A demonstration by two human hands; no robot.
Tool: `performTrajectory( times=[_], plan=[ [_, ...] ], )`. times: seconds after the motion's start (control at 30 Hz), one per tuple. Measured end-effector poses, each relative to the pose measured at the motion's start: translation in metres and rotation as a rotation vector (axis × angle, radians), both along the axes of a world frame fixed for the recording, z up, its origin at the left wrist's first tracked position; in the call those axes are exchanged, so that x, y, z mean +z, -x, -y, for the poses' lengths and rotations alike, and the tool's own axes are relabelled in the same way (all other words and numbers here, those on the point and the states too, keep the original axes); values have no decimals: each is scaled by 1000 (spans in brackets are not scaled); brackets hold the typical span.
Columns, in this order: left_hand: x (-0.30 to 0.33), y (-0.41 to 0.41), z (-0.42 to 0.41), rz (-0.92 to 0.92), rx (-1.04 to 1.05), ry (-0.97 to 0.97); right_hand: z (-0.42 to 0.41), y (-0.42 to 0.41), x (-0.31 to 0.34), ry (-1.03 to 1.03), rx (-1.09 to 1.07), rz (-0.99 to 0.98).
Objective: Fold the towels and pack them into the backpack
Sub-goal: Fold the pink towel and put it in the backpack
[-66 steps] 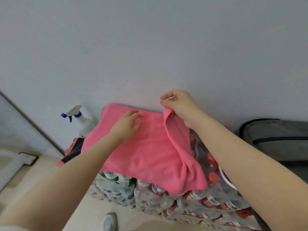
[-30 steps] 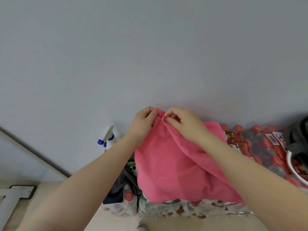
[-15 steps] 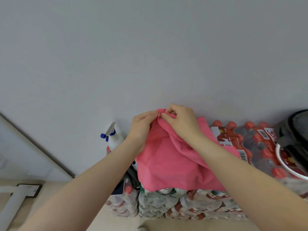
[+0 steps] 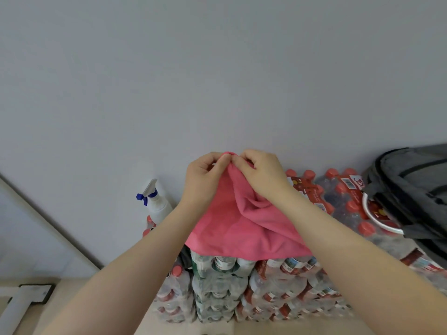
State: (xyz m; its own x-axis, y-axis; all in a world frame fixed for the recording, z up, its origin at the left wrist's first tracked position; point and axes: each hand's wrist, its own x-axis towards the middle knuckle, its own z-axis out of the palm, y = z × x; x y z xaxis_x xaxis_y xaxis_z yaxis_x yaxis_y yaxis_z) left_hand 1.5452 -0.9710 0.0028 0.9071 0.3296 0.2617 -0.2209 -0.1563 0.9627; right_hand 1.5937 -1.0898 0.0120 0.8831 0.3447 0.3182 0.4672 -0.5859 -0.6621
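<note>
A pink towel (image 4: 244, 228) is folded over and drapes on top of stacked packs of water bottles. My left hand (image 4: 205, 180) and my right hand (image 4: 261, 175) meet at its far edge, close to the wall, and both pinch the gathered corners there. The cloth is creased under my right wrist. A grey backpack (image 4: 416, 187) lies on the packs at the far right, partly cut off by the frame edge, with its opening toward the towel.
Shrink-wrapped packs of bottles with red caps (image 4: 338, 201) form the working surface and stack down to the floor (image 4: 217, 286). A white spray bottle (image 4: 157, 204) with a blue trigger stands left of the towel against the grey wall. A white ring (image 4: 377, 221) lies by the backpack.
My right hand carried the towel's right corner over to the left, folding the cloth in half. Both hands now hold the joined corners together at the far edge.
</note>
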Motion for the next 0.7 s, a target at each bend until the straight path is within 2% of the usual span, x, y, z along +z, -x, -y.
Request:
performTrajectory(
  times=[0.1,0.17,0.27,0.33,0.4,0.47,0.57,0.63,0.7],
  plan=[
    [14,15,18,56,12,46,41,10,12,5,91,-36],
    [19,28,33,74,28,136,75,18,12,86,165,-75],
    [28,51,57,59,43,322,120,34,7,354,200,-68],
    [27,65,68,11,63,467,146,44,4,546,177,11],
    [22,77,72,-44,50,630,174,52,1,667,138,89],
    [22,92,77,-95,59,713,199,58,-1,776,95,128],
    [22,111,83,-96,90,672,224,69,-2,824,40,129],
    [22,120,92,-94,135,603,231,77,-2,817,-37,213],
    [15,125,97,-115,257,404,237,82,-4,752,-141,298]
  ],
)
